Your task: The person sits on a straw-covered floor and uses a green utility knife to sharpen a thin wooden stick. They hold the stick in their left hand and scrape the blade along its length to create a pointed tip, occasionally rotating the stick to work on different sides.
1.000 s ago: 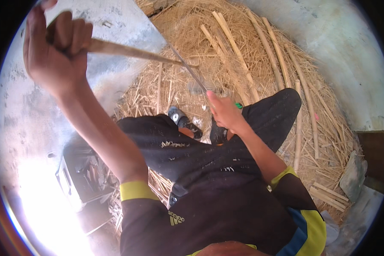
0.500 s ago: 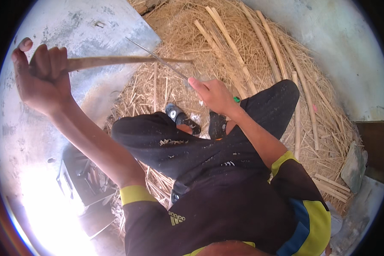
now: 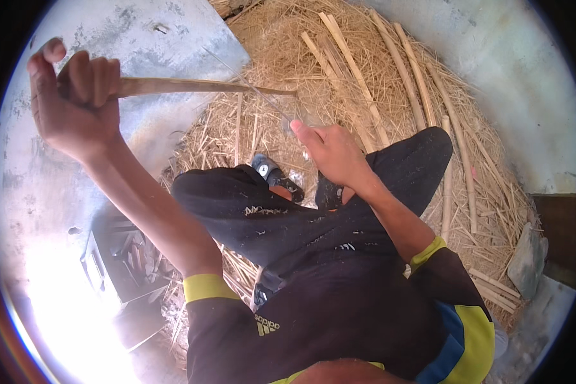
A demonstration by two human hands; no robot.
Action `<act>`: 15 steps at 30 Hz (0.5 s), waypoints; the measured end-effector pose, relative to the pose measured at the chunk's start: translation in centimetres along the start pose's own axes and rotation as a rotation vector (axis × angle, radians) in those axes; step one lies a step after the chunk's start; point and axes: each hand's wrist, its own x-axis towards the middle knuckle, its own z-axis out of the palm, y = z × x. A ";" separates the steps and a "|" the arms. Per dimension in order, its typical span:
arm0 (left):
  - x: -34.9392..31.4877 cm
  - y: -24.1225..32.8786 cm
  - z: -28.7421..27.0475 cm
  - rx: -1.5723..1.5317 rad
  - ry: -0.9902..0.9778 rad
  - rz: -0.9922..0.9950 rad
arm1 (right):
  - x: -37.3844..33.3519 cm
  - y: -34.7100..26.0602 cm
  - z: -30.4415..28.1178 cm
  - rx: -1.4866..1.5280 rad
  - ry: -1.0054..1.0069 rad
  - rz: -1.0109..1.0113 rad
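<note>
At the upper left, my left hand (image 3: pixel 80 105) is closed round one end of a long, slightly curved bamboo strip (image 3: pixel 179 86). The strip reaches right, tapering toward the middle of the view. My right hand (image 3: pixel 331 150) is closed, with its thumb stretched along a knife (image 3: pixel 262 96) whose handle is mostly hidden by the fingers. From that hand the thin blade slants up and left, crossing the strip near its far end. Whether the blade touches the strip I cannot tell.
Shavings (image 3: pixel 288 48) cover the floor in a thick heap. Several bamboo lengths (image 3: pixel 416 83) lie on it to the right. A dark open box (image 3: pixel 125 256) with pieces inside stands at the lower left. A flat stone (image 3: pixel 528 259) leans at the right by the wall (image 3: pixel 518 77).
My left hand has shifted slightly up and right with the bamboo strip. My right hand and the knife have moved a little right and down.
</note>
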 end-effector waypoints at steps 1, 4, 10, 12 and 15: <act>0.2 -0.1 0.4 0.020 0.006 0.014 | 0.5 -1.5 -0.9 -0.036 0.051 -0.087; 0.4 -0.6 1.0 0.051 0.013 0.025 | -0.8 -3.0 -1.2 0.213 0.136 -0.299; 0.4 -1.5 2.7 0.150 0.216 0.019 | 1.7 10.0 1.1 0.263 -0.003 0.514; 0.5 -1.4 1.4 0.169 0.164 0.047 | 2.3 10.0 0.1 0.179 0.037 0.421; 0.2 -0.4 1.6 0.127 0.101 0.028 | -1.0 5.2 -1.3 0.189 -0.004 0.276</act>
